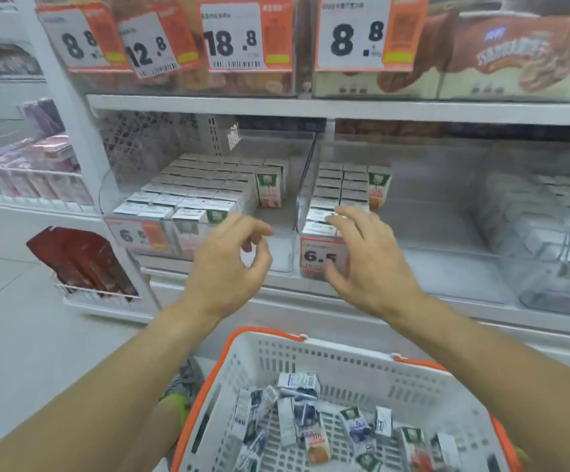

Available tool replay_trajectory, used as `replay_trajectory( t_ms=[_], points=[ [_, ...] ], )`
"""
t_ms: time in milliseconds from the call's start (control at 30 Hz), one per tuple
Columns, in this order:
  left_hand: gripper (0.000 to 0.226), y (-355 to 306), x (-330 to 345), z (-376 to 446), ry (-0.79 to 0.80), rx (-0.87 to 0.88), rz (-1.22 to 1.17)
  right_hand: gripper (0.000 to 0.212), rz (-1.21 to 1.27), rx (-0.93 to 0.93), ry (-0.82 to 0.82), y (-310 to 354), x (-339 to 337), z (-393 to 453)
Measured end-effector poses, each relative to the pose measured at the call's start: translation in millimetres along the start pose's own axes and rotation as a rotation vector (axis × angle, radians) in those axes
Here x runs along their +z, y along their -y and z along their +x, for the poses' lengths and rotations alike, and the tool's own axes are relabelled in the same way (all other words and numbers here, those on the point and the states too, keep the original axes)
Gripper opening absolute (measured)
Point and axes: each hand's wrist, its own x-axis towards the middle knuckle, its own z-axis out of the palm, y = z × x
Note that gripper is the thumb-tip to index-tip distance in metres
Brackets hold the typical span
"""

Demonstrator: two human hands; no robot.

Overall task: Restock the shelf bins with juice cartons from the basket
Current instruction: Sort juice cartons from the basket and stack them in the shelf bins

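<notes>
Both my hands reach toward the clear shelf bins above the basket [338,362].

My left hand [229,264] hangs loosely curled, holding nothing; my right hand [368,257], fingers spread, touches the front cartons [321,219] in the bin [305,195]. More juice cartons [314,434] lie loose inside the basket.

Both hands up by the clear plastic shelf bins [278,264] w/ small white juice cartons [188,195]. Left hand [229,267] loosely curled, holding nothing; right hand [368,257] spread, fingertips on the cartons. White basket w/ orange rim [263,356] below them, loose cartons inside.
</notes>
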Motion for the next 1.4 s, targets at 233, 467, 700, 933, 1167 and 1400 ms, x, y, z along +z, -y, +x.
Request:
replay_trajectory(
  t_ms=[233,467,700,933,1167,1400],
  points=[
    [0.025,7.3,48.0,-144.4,0.719,-0.475,-0.159,0.010,0.437,-0.076,0.046,31.8,-16.3,-19.6],
    [0.050,35.0,79.3,-253.2,1.281,-0.680,-0.023,0.013,0.345,0.091,0.830,27.9,21.9,-69.8],
    [0.066,52.6,114.9,-292.8,1.517,-0.813,-0.116,0.031,0.352,0.310,1.255,33.0,78.4,-149.9],
    [0.074,68.6,141.5,-317.9,1.651,-0.671,0.084,0.044,0.462,0.443,1.500,61.0,138.2,-230.3],
    [0.058,73.8,156.9,-328.1,1.623,-0.293,0.354,0.048,0.428,0.424,1.503,72.3,166.1,-300.8],
    [0.038,76.9,142.7,-321.9,1.629,-0.048,0.374,0.042,0.358,0.280,1.426,74.8,182.4,-324.5]
  ],
)
